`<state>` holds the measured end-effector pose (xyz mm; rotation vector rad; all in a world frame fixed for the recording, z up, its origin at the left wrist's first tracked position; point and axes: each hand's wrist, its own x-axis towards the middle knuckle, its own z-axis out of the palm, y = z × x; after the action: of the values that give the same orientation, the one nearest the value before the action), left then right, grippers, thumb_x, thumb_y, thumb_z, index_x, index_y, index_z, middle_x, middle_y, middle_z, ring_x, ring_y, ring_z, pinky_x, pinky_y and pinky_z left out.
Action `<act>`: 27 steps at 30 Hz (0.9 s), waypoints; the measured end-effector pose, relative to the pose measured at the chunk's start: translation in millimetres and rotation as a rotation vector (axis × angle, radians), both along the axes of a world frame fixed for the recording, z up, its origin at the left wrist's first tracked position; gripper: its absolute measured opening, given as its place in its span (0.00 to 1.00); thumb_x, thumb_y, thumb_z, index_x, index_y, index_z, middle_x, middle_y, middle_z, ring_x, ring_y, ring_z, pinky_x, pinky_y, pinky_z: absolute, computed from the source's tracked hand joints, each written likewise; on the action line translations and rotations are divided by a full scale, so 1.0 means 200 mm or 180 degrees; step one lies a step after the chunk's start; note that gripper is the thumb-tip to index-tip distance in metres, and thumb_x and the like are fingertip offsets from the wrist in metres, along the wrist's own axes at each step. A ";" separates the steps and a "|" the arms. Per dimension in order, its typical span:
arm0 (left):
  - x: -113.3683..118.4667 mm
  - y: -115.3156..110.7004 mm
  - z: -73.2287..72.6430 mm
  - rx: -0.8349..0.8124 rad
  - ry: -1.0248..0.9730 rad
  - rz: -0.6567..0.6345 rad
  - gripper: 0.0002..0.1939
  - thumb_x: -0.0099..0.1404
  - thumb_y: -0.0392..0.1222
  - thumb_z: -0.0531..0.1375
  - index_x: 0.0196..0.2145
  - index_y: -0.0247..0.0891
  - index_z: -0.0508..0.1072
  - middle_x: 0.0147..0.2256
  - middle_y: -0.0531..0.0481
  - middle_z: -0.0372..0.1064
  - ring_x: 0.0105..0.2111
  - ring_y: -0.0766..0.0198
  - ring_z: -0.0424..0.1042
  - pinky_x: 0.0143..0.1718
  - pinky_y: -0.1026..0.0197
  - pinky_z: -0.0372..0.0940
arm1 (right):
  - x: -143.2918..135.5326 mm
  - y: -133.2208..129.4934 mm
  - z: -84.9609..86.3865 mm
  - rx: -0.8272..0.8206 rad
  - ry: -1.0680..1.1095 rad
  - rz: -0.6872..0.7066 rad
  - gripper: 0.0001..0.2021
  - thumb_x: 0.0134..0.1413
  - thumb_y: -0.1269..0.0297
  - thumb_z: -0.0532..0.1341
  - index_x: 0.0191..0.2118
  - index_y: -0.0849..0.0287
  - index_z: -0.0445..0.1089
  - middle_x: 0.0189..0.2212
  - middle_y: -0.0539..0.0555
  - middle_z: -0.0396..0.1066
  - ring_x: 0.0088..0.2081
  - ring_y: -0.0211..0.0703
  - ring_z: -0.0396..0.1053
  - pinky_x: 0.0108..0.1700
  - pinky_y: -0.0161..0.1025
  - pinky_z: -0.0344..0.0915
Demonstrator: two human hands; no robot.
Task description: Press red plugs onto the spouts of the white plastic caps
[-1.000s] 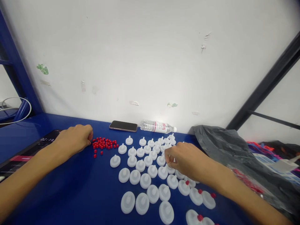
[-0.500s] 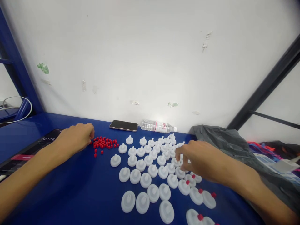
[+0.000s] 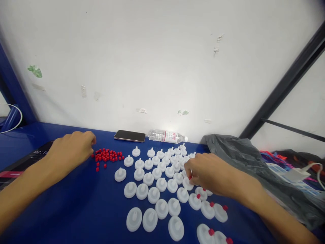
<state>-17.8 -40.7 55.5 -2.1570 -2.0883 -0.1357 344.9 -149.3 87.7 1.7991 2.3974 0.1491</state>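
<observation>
My left hand point(image 3: 76, 145) is curled at the left edge of a pile of small red caps point(image 3: 108, 155); its fingertips are mostly turned away, and anything between them is hidden. Over the right side of a spread of white round discs with short nozzles point(image 3: 153, 195), my right hand point(image 3: 203, 171) pinches a small red cap point(image 3: 190, 177) at the nozzle of one white disc point(image 3: 188, 184). Nearer the front right, several discs point(image 3: 195, 202) have red caps on their nozzles. The other discs show bare nozzles pointing up.
A smartphone point(image 3: 129, 136) and a plastic bottle point(image 3: 167, 136) lie along the white wall. At left, a larger device showing digits point(image 3: 30, 158) sits partly under my left arm. Grey plastic sheeting point(image 3: 228, 149) and a cluttered box with a white charger point(image 3: 296, 174) are at right.
My right hand has come down onto a white disc, with a red cap now showing at its fingertips. My left hand stays curled by the red pile. The view has shifted slightly right.
</observation>
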 end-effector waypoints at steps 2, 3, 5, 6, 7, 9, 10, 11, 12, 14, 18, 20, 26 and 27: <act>0.05 -0.02 0.02 0.0123 -0.0017 0.0043 0.26 0.73 0.42 0.43 0.54 0.33 0.76 0.46 0.28 0.78 0.44 0.32 0.78 0.41 0.43 0.67 | -0.01 -0.01 0.03 0.0009 -0.0088 -0.0037 0.06 0.57 0.69 0.67 0.29 0.54 0.76 0.18 0.49 0.72 0.22 0.44 0.71 0.25 0.37 0.49; 0.08 -0.03 0.02 0.0210 -0.0071 0.0006 0.27 0.75 0.45 0.41 0.56 0.34 0.75 0.46 0.29 0.79 0.45 0.32 0.78 0.42 0.42 0.67 | -0.02 -0.02 0.04 0.0064 -0.0116 -0.0034 0.07 0.62 0.65 0.65 0.31 0.54 0.76 0.20 0.50 0.73 0.23 0.45 0.71 0.25 0.38 0.50; 0.15 -0.05 0.02 0.0535 -0.0289 -0.0245 0.27 0.77 0.48 0.40 0.56 0.38 0.74 0.47 0.35 0.79 0.46 0.36 0.78 0.42 0.44 0.67 | -0.05 -0.03 0.05 0.0309 -0.0060 -0.0011 0.12 0.68 0.61 0.59 0.32 0.55 0.74 0.22 0.51 0.74 0.24 0.45 0.70 0.26 0.39 0.49; 0.18 -0.07 0.01 0.0761 -0.0431 -0.0490 0.25 0.77 0.49 0.42 0.55 0.40 0.75 0.48 0.38 0.80 0.44 0.40 0.79 0.42 0.46 0.68 | -0.07 -0.03 0.06 0.0413 0.0033 0.0029 0.14 0.69 0.60 0.57 0.31 0.55 0.73 0.23 0.51 0.74 0.24 0.44 0.70 0.26 0.39 0.49; 0.22 -0.09 -0.01 0.0983 -0.0574 -0.0825 0.24 0.76 0.49 0.44 0.53 0.40 0.75 0.48 0.40 0.80 0.43 0.44 0.79 0.41 0.49 0.68 | -0.09 -0.03 0.06 0.0492 0.0153 0.0083 0.16 0.70 0.60 0.56 0.29 0.55 0.71 0.23 0.50 0.74 0.24 0.43 0.69 0.26 0.39 0.48; 0.28 -0.15 -0.04 0.1296 -0.0813 -0.1680 0.20 0.75 0.49 0.48 0.51 0.41 0.76 0.46 0.44 0.80 0.39 0.52 0.79 0.38 0.54 0.69 | -0.14 -0.04 0.06 0.0566 0.0411 0.0199 0.18 0.71 0.60 0.55 0.27 0.56 0.68 0.24 0.50 0.73 0.24 0.40 0.68 0.27 0.39 0.48; 0.31 -0.19 -0.06 0.1334 -0.0906 -0.2132 0.18 0.75 0.49 0.50 0.51 0.41 0.76 0.45 0.45 0.80 0.38 0.55 0.79 0.36 0.56 0.69 | -0.15 -0.04 0.06 0.0583 0.0531 0.0260 0.18 0.72 0.59 0.55 0.27 0.57 0.67 0.24 0.49 0.73 0.24 0.39 0.67 0.27 0.38 0.49; 0.34 -0.23 -0.08 0.1333 -0.0991 -0.2524 0.17 0.75 0.49 0.52 0.52 0.42 0.75 0.43 0.46 0.79 0.37 0.57 0.79 0.34 0.58 0.69 | -0.17 -0.04 0.05 0.0598 0.0647 0.0323 0.18 0.72 0.59 0.55 0.28 0.57 0.67 0.25 0.49 0.73 0.24 0.38 0.67 0.27 0.38 0.49; 0.37 -0.27 -0.10 0.1326 -0.1051 -0.2816 0.17 0.74 0.49 0.53 0.53 0.43 0.74 0.42 0.46 0.79 0.36 0.59 0.78 0.32 0.60 0.68 | -0.18 -0.04 0.05 0.0611 0.0752 0.0392 0.18 0.73 0.58 0.55 0.29 0.57 0.67 0.25 0.48 0.73 0.24 0.38 0.66 0.27 0.38 0.49; 0.42 -0.34 -0.13 0.1413 -0.1075 -0.3119 0.18 0.73 0.51 0.56 0.56 0.45 0.72 0.44 0.46 0.78 0.35 0.60 0.78 0.29 0.60 0.66 | -0.20 -0.05 0.04 0.0628 0.0914 0.0544 0.17 0.73 0.58 0.55 0.31 0.57 0.68 0.25 0.48 0.73 0.25 0.37 0.66 0.28 0.37 0.49; 0.47 -0.40 -0.16 0.1492 -0.1122 -0.3272 0.13 0.74 0.49 0.56 0.52 0.44 0.72 0.43 0.46 0.78 0.33 0.60 0.78 0.24 0.59 0.63 | -0.24 -0.09 0.00 0.0801 0.0913 0.0898 0.16 0.73 0.58 0.56 0.32 0.57 0.69 0.26 0.47 0.72 0.25 0.37 0.67 0.28 0.38 0.49; 0.48 -0.40 -0.17 0.1324 -0.1347 -0.3270 0.10 0.74 0.48 0.58 0.49 0.43 0.72 0.41 0.47 0.78 0.31 0.61 0.78 0.24 0.59 0.64 | -0.25 -0.10 -0.03 0.0954 0.0866 0.1074 0.17 0.75 0.56 0.54 0.34 0.57 0.70 0.27 0.48 0.72 0.26 0.38 0.69 0.27 0.39 0.48; 0.50 -0.40 -0.15 0.0599 -0.2404 -0.2891 0.07 0.71 0.49 0.62 0.41 0.47 0.77 0.28 0.56 0.75 0.23 0.67 0.71 0.21 0.63 0.63 | -0.25 -0.10 -0.05 0.0927 0.1087 0.1278 0.16 0.70 0.46 0.60 0.49 0.53 0.67 0.42 0.49 0.77 0.33 0.41 0.75 0.28 0.37 0.53; 0.50 -0.40 -0.14 0.0500 -0.2591 -0.2757 0.07 0.70 0.51 0.63 0.40 0.47 0.77 0.26 0.57 0.75 0.21 0.67 0.70 0.19 0.64 0.62 | -0.25 -0.10 -0.06 0.0918 0.1138 0.1294 0.18 0.68 0.46 0.62 0.51 0.52 0.66 0.45 0.49 0.77 0.35 0.41 0.76 0.28 0.37 0.54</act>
<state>82.8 -120.7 28.1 -3.0206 -1.0757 -1.3853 294.5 -169.0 76.4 1.5153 3.1226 0.2443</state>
